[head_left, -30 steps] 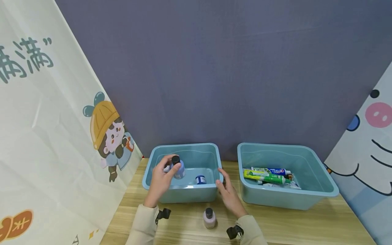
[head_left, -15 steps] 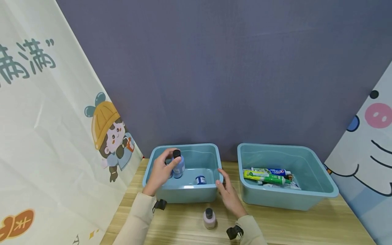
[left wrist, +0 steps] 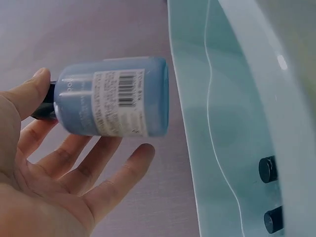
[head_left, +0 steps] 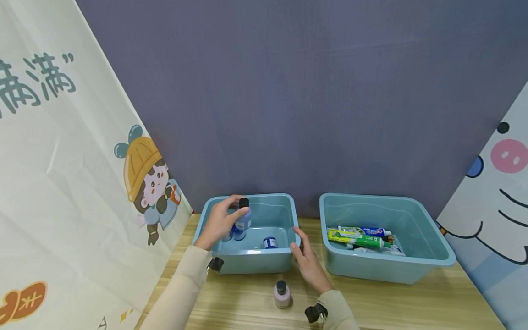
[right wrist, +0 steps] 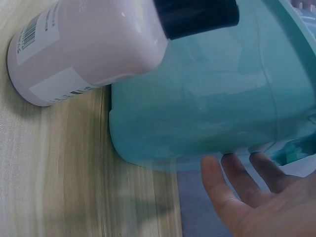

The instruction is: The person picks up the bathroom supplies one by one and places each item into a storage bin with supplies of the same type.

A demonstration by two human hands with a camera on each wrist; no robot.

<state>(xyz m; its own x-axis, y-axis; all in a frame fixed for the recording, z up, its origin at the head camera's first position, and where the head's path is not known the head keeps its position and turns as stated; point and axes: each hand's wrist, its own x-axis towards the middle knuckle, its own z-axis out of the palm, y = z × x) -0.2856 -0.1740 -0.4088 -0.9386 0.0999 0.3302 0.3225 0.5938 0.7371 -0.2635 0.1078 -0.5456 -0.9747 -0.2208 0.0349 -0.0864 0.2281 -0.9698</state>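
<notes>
In the head view my left hand (head_left: 222,221) pinches a blue bottle (head_left: 244,221) by its black cap, over the left bin (head_left: 253,263). Close by in the left wrist view, the same bottle (left wrist: 111,97) shows a barcode label; the other fingers spread beside it. Below it in the bin stand two dark-capped blue bottles (head_left: 238,233), partly hidden. A small dark-blue container (head_left: 270,242) lies on the bin floor. My right hand (head_left: 308,262) touches the bin's right front corner, its fingertips (right wrist: 212,165) against the outer wall.
A pale pink bottle (head_left: 282,295) with a black cap stands on the wooden table (head_left: 247,302) in front of the left bin. At right, a second bin (head_left: 383,268) holds toothpaste tubes (head_left: 359,238) and other packets. A dark cloth wall (head_left: 297,105) rises behind.
My left hand has lifted the blue bottle higher and slightly right, which uncovers the bottles below it. The right hand has stayed at the bin's corner.
</notes>
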